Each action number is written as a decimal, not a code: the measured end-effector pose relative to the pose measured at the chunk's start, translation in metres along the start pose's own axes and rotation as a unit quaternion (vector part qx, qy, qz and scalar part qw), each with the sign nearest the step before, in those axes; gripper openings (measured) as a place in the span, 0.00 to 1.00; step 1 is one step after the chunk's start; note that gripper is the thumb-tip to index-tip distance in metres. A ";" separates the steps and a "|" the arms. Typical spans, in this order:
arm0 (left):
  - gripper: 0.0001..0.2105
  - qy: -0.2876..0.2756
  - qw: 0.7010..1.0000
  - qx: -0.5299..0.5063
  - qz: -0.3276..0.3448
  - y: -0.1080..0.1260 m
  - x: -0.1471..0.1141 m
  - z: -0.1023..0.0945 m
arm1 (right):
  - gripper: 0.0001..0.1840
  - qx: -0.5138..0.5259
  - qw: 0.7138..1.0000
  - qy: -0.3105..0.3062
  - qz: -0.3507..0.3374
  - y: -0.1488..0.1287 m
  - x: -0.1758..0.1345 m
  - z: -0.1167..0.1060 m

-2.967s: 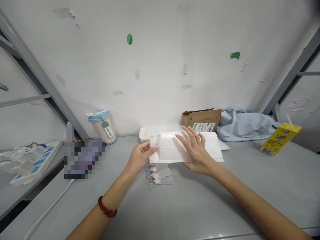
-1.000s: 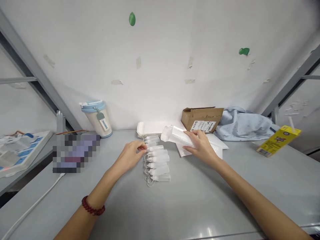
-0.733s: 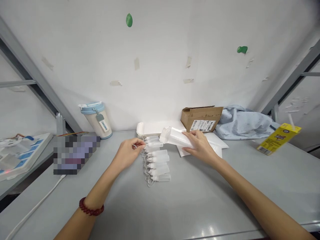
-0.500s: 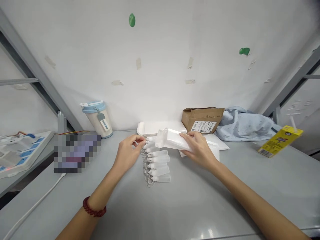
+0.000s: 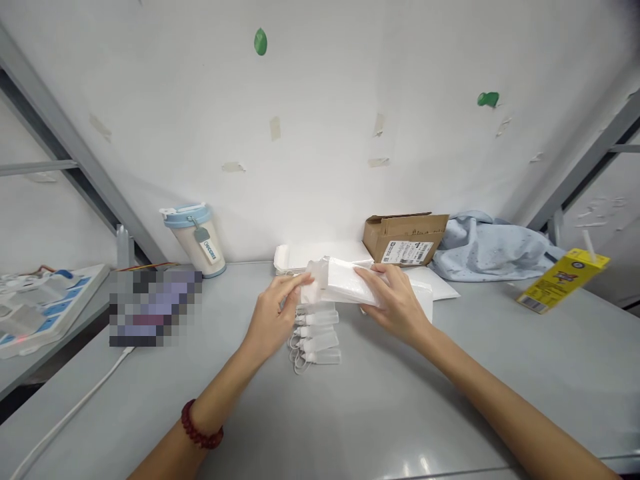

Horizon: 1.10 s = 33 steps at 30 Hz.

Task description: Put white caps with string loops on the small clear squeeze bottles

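My right hand point(image 5: 399, 298) grips a white plastic bag point(image 5: 345, 280) above the table, thumb and fingers on either side of its right part. At the bag's crinkled, translucent left end, my left hand point(image 5: 274, 312) has its thumb and fingers closed on the edge. Beneath the bag lies a column of small translucent white bottles point(image 5: 320, 341) with thin cord loops on their left ends; the upper ones are hidden behind the bag. What the bag contains cannot be made out.
Along the wall stand a blue-lidded cup point(image 5: 195, 240), flat white packaging point(image 5: 320, 253), a cardboard box point(image 5: 406, 240) and a pale blue cloth point(image 5: 493, 250). A yellow drink carton point(image 5: 563, 280) is at right. A blurred-out device point(image 5: 155, 310) and a power strip point(image 5: 75, 300) are at left.
My left hand has moved right from the bottles' cord loops onto the bag's left end. The bag's left end now reaches further left and covers more of the upper bottles.
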<state>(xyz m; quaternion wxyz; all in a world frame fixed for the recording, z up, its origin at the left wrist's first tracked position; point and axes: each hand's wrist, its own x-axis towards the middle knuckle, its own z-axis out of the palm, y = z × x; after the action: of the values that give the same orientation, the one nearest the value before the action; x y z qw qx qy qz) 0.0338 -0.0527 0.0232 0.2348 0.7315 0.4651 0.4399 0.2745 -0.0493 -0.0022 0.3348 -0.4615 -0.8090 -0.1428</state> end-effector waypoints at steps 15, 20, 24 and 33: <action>0.19 -0.226 0.959 0.105 -0.136 -0.008 0.010 -0.036 | 0.25 0.003 0.994 0.014 0.109 0.014 0.003 -0.003; 0.18 -0.233 0.956 0.086 -0.155 -0.012 0.009 -0.030 | 0.25 0.003 0.995 0.015 0.095 0.014 0.002 -0.002; 0.14 -0.224 0.959 0.047 -0.164 -0.014 0.009 -0.028 | 0.25 0.003 0.996 0.013 0.088 0.013 0.001 -0.001; 0.09 -0.128 0.978 -0.020 -0.163 0.006 0.010 -0.032 | 0.26 -0.001 0.996 0.008 0.087 0.017 0.001 0.001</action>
<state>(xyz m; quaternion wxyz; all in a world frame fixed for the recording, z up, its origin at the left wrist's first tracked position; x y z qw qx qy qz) 0.0106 -0.0492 0.0483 0.3757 0.6911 0.5351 0.3081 0.2878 -0.0392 -0.0029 0.3520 -0.5289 -0.7632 -0.1177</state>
